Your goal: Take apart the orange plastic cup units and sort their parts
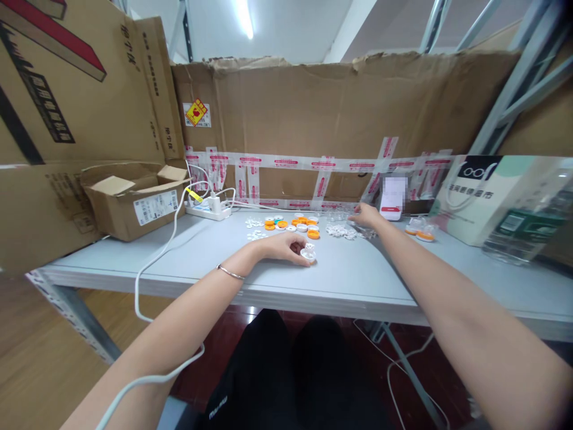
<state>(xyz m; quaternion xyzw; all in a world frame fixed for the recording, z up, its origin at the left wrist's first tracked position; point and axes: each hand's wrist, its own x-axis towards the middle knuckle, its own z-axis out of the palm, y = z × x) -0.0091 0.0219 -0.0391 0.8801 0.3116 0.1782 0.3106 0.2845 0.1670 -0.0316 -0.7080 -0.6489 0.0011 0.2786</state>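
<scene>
Near the front of the table, my left hand (pixel 286 247) grips a small round white plastic part (pixel 308 255) between thumb and fingers. Small white pieces show on top of that part. Farther back on the right, my right hand (pixel 366 216) reaches to a cluster of clear plastic pieces (pixel 336 214). Its fingertips look pinched together, and whatever is between them is too small to make out. Between the hands lie several orange and white round parts (pixel 313 235). A pile of small white pieces (pixel 341 231) sits just left of my right hand.
At the left stand an open cardboard box (pixel 129 203) and a white power strip (pixel 210 209), its cable hanging over the table edge. A phone (pixel 392 200) leans at the back. On the right are bagged orange parts (pixel 423 233), a carton (pixel 474 203) and a clear bottle (pixel 519 227).
</scene>
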